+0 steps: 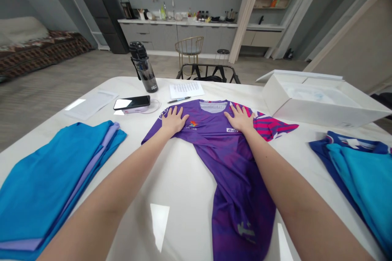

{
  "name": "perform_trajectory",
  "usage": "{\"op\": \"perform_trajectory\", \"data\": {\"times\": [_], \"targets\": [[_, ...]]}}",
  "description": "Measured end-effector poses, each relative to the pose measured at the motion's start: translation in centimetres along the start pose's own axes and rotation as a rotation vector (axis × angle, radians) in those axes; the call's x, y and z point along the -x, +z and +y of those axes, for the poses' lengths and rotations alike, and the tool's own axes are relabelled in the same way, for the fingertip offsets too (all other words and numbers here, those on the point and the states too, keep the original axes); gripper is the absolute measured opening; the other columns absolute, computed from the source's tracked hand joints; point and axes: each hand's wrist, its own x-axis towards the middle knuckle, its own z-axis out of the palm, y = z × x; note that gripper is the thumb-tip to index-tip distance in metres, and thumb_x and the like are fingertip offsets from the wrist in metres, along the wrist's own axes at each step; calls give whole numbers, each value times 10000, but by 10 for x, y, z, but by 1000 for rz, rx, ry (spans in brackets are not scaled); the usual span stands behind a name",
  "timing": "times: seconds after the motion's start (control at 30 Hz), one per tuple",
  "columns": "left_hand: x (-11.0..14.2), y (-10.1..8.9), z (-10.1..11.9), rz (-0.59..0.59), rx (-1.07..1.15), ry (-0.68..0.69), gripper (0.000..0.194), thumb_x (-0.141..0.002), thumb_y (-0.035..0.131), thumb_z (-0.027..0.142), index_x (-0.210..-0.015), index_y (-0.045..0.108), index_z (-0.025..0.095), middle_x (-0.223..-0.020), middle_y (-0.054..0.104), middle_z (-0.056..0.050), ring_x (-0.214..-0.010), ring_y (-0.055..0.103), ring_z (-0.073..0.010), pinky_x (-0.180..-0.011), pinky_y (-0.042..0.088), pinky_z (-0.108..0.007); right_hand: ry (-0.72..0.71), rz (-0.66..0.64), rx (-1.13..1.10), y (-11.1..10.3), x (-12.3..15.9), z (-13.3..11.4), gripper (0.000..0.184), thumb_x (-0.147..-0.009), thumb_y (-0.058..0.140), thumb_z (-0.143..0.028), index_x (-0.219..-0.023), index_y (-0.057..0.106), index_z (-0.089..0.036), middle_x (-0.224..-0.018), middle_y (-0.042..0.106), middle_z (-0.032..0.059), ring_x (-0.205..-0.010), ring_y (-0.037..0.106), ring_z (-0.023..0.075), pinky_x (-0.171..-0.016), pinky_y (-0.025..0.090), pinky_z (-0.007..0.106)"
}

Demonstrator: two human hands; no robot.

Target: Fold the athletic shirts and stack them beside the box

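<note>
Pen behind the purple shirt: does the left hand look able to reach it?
Probably yes: the left hand rests on the purple shirt, close to the pen, with nothing standing between them.

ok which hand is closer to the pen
Left. The left hand rests on the shirt just this side of the pen; the right hand is farther off, to the right past the collar.

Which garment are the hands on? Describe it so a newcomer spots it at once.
On the white table, look between the left clothes pile and the right clothes pile. The purple shirt lies there, with the left hand and the right hand on its shoulder areas. Unlike the mostly blue piles, it is deep purple with a pink-striped sleeve.
</note>
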Motion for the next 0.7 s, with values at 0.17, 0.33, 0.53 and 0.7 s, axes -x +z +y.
{"op": "perform_trajectory", "data": {"times": [0.17,0.33,0.53,0.7], "targets": [[30,-16,-52,3,-111,-111,754,-991,140,678,-1624,304,301,-1697,260,-100,-1530,280,-404,-1164,225,-732,-1,6,-17,0,0,1,858,-937,113,-803,-1647,228,-335,-1728,141,29,-1572,123,362,-1177,72,764],[48,-29,-84,-15,-271,-343,814,-993,211,664,-1569,420,127,-1581,443,-223,-1457,401,-435,-1219,114,-679,-7,8,-39,0,2,0,861,-937,126,-805,-1647,231,-328,-1725,157,31,-1575,122,353,-1186,61,753],[44,-24,-45,139,-197,-14,717,-1039,227,503,-1610,303,76,-1672,290,-180,-1540,286,-346,-1247,227,-521,40,138,-119,-10,16,6,788,-990,65,-710,-1633,280,-310,-1714,209,63,-1566,163,341,-1193,110,732],[23,-1,-4,44,0,67,732,-1029,142,587,-1640,258,201,-1709,216,-100,-1575,200,-323,-1248,219,-556,214,113,-206,-19,46,58,790,-988,84,-701,-1640,267,-295,-1715,198,83,-1543,184,437,-1152,164,776]]}}
